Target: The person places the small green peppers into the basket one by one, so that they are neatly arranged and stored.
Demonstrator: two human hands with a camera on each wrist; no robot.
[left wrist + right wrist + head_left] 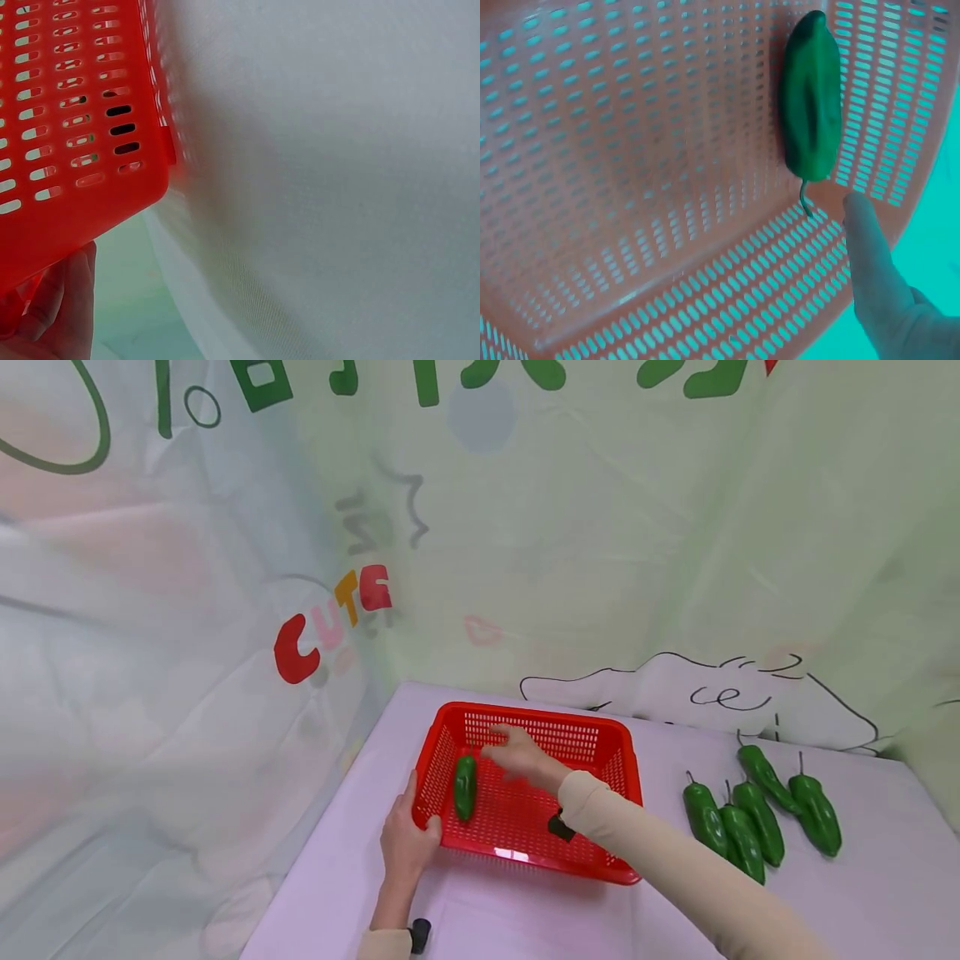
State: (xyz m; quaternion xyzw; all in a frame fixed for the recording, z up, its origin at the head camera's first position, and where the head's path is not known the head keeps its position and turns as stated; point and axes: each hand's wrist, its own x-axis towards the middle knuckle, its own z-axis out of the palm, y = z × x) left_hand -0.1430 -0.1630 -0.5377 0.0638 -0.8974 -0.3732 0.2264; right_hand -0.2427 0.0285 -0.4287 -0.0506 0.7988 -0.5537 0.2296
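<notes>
A red plastic basket point(540, 852) with slotted walls stands on the table, and one green pepper point(465, 789) lies inside along its left wall. My left hand point(408, 839) grips the basket's front left corner, thumb over the rim; in the left wrist view its fingers point(71, 300) curl at the red rim. Above the basket's inside, my right hand point(525, 756) reaches in with fingers extended and nothing held. The right wrist view shows a straight finger point(870, 255) close to the stem end of the pepper point(810, 101).
Several more green peppers point(816, 814) lie in a loose group on the table to the right of the basket. A pale cloth point(525, 910) covers the table. Printed curtains point(585, 543) hang behind and to the left.
</notes>
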